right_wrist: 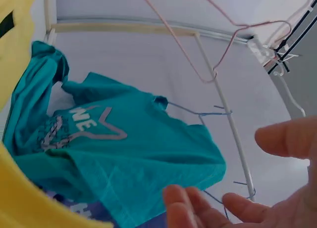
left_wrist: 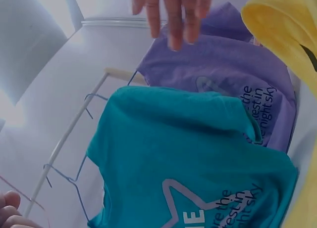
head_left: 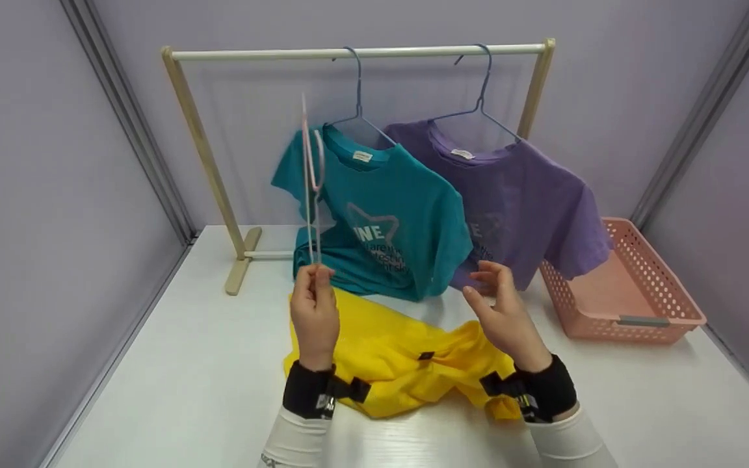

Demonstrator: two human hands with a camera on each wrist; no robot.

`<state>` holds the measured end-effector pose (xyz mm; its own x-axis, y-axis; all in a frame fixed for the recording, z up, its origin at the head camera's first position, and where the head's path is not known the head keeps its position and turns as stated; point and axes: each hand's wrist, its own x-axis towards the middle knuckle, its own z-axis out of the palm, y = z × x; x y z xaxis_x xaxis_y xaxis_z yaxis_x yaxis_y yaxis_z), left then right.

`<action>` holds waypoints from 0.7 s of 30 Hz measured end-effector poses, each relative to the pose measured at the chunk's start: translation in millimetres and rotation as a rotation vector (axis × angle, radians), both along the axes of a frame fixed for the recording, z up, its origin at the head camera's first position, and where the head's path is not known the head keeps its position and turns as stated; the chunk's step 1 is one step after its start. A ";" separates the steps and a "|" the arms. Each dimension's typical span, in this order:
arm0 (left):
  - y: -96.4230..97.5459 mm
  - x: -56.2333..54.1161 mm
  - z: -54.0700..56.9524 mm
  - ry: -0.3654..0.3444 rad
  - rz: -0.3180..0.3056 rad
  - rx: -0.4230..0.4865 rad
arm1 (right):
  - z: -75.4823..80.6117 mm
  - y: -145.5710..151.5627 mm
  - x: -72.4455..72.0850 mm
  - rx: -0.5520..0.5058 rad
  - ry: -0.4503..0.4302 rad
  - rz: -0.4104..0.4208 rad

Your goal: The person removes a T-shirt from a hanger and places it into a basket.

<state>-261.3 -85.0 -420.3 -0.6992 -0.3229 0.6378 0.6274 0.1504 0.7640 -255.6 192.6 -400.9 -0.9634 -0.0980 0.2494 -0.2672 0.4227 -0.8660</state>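
Here, from the head, a pink wire hanger is pinched by the left hand; the right hand is released; a yellow garment is spread between the tabletop's side edges. From the left wrist, then the right, a teal T-shirt is seen.

From where I stand, soft, even light covers the white bench, leaving a pale sheen toward its near side. The left wrist view is hazier, glare whitening its upper left; in the right wrist view, yellow cloth near the lens looks blurred.
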 end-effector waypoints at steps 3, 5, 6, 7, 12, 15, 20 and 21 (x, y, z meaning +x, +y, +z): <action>-7.3 -6.1 -4.0 -0.050 0.018 0.080 | -7.7 7.7 -8.4 0.226 -0.148 0.011; -12.3 -9.5 -6.7 -0.096 0.029 0.127 | -14.0 11.6 -12.8 0.380 -0.214 -0.004; -14.5 -10.8 -7.5 -0.121 0.034 0.148 | -17.2 12.6 -14.5 0.453 -0.242 -0.020; -16.8 -12.1 -8.5 -0.144 0.040 0.164 | -20.4 13.3 -16.1 0.519 -0.262 -0.037; -26.4 -17.1 -12.5 -0.217 0.069 0.213 | -36.7 7.4 -20.6 0.679 -0.385 -0.038; -29.8 -18.7 -13.9 -0.228 0.074 0.224 | -46.6 -3.7 -21.7 0.694 -0.446 0.052; -32.9 -19.7 -13.2 -0.242 0.094 0.226 | -61.5 -20.1 -21.9 0.767 -0.458 0.163; -33.4 -19.7 -12.9 -0.245 0.101 0.225 | -62.5 -20.5 -23.2 0.780 -0.446 0.171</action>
